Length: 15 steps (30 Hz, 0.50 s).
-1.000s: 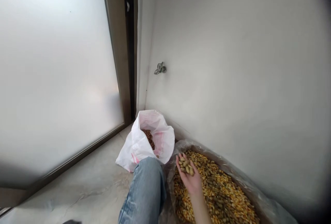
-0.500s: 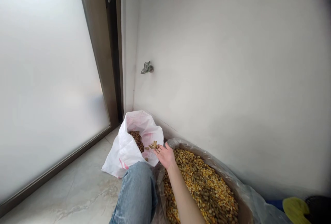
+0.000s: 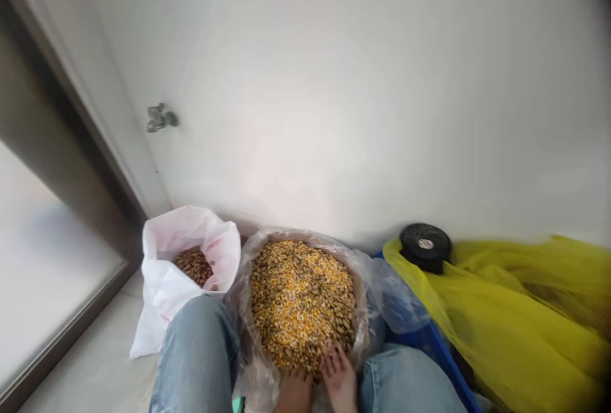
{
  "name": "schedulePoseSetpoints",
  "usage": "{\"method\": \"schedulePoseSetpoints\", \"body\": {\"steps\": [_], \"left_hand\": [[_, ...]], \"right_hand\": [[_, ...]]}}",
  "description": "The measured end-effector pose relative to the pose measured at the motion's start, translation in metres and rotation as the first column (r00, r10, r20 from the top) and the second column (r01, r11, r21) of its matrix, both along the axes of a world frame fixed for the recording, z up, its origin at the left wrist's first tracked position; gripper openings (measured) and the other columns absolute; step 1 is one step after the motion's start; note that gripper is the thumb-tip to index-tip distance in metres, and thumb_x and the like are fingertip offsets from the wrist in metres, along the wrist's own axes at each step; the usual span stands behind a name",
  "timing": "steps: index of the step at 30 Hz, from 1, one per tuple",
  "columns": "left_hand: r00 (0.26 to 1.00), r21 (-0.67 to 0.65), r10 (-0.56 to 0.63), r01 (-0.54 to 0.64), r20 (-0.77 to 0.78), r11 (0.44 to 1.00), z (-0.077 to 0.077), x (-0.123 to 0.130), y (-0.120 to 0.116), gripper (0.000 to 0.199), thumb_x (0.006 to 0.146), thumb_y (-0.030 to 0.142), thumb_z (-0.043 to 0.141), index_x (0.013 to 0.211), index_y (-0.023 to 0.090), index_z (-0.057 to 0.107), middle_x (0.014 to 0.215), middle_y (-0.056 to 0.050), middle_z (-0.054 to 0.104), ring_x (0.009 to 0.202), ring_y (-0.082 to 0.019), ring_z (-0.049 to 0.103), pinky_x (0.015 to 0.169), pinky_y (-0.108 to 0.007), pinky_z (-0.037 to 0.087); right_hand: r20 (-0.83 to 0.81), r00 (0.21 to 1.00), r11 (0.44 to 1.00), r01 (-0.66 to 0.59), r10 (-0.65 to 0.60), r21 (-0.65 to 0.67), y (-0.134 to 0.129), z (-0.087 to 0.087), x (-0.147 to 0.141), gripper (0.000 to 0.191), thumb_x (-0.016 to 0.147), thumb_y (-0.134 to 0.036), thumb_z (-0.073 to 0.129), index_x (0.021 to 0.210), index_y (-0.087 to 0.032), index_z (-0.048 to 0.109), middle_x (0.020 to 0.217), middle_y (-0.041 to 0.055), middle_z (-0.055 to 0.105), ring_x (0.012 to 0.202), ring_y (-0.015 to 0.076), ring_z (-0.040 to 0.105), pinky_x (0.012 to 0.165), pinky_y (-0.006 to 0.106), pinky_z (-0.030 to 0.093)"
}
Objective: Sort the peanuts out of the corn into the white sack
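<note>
Between my knees stands a clear plastic-lined bag (image 3: pixel 248 273) full of mixed feed (image 3: pixel 298 305): yellow and pale grains with brown pellets. My left hand (image 3: pixel 294 391) is at the near edge of the feed, fingers a little apart, tips partly sunk in the grain. Close beside it, my right hand (image 3: pixel 338 371) rests on the feed with its fingers spread. Both hands are slightly blurred, and no held piece shows. To the left, a white woven sack (image 3: pixel 165 292) stands open with brown pellets (image 3: pixel 193 266) inside.
A blue bin (image 3: pixel 442 352) stands to the right, with yellow mesh cloth (image 3: pixel 515 317) and a round black object (image 3: pixel 424 244) over it. A tap (image 3: pixel 161 118) juts from the wall. At the left is a framed frosted door (image 3: pixel 57 254).
The view has swung right, bringing the bin and yellow mesh into sight. A hand that was dropping brown pieces over the white sack is gone from there; both hands are now at the feed.
</note>
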<state>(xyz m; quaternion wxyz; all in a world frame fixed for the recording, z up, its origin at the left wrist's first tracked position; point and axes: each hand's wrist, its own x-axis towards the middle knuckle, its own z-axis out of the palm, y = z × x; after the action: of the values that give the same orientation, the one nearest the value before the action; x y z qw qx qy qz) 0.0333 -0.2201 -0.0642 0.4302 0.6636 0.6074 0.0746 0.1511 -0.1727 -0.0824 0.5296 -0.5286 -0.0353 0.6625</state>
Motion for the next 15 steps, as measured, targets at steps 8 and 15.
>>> {"method": "schedulePoseSetpoints", "body": {"steps": [8,15], "left_hand": [[0.975,0.068,-0.117,0.132,-0.188,0.989,0.001,-0.002,-0.001,0.046,0.076,0.019,0.028,0.118,0.011,0.045,0.120,-0.014,0.047,0.112,-0.024,0.040,0.092,-0.039,0.029],[0.997,0.048,-0.034,0.037,-0.073,0.998,-0.007,-0.001,0.001,0.050,0.072,0.023,0.036,0.121,0.015,0.042,0.124,-0.011,0.044,0.112,-0.022,0.040,0.095,-0.034,0.027]], "right_hand": [[0.213,0.971,0.978,-0.144,0.111,0.148,-0.020,-0.001,-0.050,0.032,0.046,-0.039,0.066,0.070,-0.018,0.063,0.068,0.0025,0.065,0.064,0.0186,0.060,0.061,0.030,0.048],[0.383,0.924,0.980,-0.078,0.003,0.181,-0.015,-0.013,-0.050,0.031,0.053,-0.048,0.057,0.066,-0.020,0.063,0.059,0.0030,0.063,0.059,0.0199,0.059,0.056,0.033,0.047]]}}
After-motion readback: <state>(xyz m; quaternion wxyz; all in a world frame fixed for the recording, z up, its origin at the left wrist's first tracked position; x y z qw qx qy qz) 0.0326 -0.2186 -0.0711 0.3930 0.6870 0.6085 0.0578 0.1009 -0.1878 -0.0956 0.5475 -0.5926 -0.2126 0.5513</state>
